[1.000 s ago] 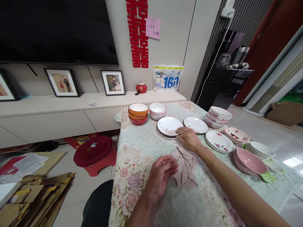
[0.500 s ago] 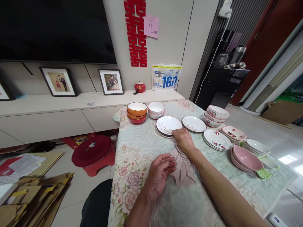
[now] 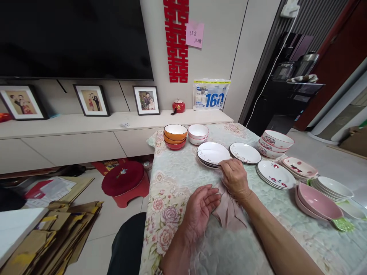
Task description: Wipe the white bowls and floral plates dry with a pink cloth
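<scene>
My right hand [image 3: 235, 177] pinches the near right rim of a white plate [image 3: 213, 156] with a dark edge and small floral print. That plate is tilted slightly on a stack of similar plates. A dusty pink cloth [image 3: 229, 212] hangs or lies beneath my right hand; whether the hand also grips it is hidden. My left hand [image 3: 200, 208] is just left of the cloth, palm turned up, fingers loosely bent and apart, holding nothing. Right of the stack lies another dark-rimmed white plate [image 3: 245, 152].
Orange and red bowls [image 3: 175, 136] and white bowls [image 3: 198, 133] stand behind the plates. To the right are flower-printed plates [image 3: 275, 173], patterned bowls [image 3: 275, 143], pink dishes [image 3: 319, 202] and small white dishes [image 3: 334, 187]. A red stool [image 3: 124, 179] stands left of the table.
My right hand has taken the plate's rim and raised that edge slightly. The view has turned left, so things appear shifted right. My left hand stays open by the cloth.
</scene>
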Tool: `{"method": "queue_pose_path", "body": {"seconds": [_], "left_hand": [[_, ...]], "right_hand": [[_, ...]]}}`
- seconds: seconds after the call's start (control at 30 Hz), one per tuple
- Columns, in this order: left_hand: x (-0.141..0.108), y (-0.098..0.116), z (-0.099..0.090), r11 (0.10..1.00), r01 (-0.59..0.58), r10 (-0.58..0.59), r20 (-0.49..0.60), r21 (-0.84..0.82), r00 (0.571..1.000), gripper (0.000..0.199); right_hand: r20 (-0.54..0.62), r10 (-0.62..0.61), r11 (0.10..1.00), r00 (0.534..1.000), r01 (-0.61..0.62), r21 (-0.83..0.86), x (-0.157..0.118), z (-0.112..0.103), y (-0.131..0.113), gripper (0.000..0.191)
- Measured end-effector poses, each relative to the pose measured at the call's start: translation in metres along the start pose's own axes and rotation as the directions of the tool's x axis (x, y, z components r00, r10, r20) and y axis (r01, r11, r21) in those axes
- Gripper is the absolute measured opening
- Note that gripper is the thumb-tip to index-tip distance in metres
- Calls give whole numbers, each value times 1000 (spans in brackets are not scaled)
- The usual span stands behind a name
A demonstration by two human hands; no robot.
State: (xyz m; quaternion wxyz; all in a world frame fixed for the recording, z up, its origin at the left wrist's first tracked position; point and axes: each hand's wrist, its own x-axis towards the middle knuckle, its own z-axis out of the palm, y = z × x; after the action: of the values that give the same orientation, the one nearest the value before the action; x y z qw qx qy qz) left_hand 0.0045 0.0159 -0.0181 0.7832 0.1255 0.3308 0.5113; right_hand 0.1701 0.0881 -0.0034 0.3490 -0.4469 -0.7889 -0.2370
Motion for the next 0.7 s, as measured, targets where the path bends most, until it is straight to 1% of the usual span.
{"method": "queue_pose_path", "body": {"seconds": [0.07, 0.17, 0.23, 0.3, 0.37, 0.4, 0.47, 0.53, 0.57, 0.63, 0.7], "left_hand": [[1, 6, -1, 994, 15, -13, 14, -106, 1000, 39], [0, 17, -2, 963, -12, 40, 97, -269, 994, 57], [0, 22, -4, 942, -48, 104, 154, -332, 983, 58], [0, 24, -6, 936, -70, 136, 172, -344, 976, 53], [1, 21, -7, 945, -85, 132, 132, -316, 982, 51], [1, 20, -8, 951, -93, 126, 95, -293, 988, 56], [2, 16, -9, 959, -124, 129, 5, -256, 992, 70], [3, 13, -10, 959, -163, 149, -77, -234, 986, 82], [3, 12, -10, 957, -180, 158, -112, -227, 981, 86], [3, 12, -11, 954, -212, 180, -162, -214, 970, 91], [2, 12, -12, 952, -237, 201, -186, -195, 962, 93]], "right_hand": [[-12, -47, 998, 999, 47, 39, -1, -10, -10, 15], [-27, -124, 988, 992, 126, 93, -9, -26, -27, 23], [-22, -156, 980, 987, 158, 121, -17, -35, -37, 26], [-11, -192, 970, 981, 192, 151, -24, -42, -45, 27], [7, -230, 956, 973, 224, 187, -30, -46, -50, 26], [22, -246, 949, 969, 236, 209, -33, -47, -51, 26], [59, -268, 933, 962, 244, 265, -38, -47, -50, 25], [108, -249, 927, 962, 205, 313, -44, -47, -46, 26], [136, -208, 934, 969, 155, 322, -47, -46, -44, 29], [196, -62, 953, 979, 0, 302, -55, -46, -38, 37], [269, 87, 956, 959, -157, 249, -63, -45, -32, 49]]}}
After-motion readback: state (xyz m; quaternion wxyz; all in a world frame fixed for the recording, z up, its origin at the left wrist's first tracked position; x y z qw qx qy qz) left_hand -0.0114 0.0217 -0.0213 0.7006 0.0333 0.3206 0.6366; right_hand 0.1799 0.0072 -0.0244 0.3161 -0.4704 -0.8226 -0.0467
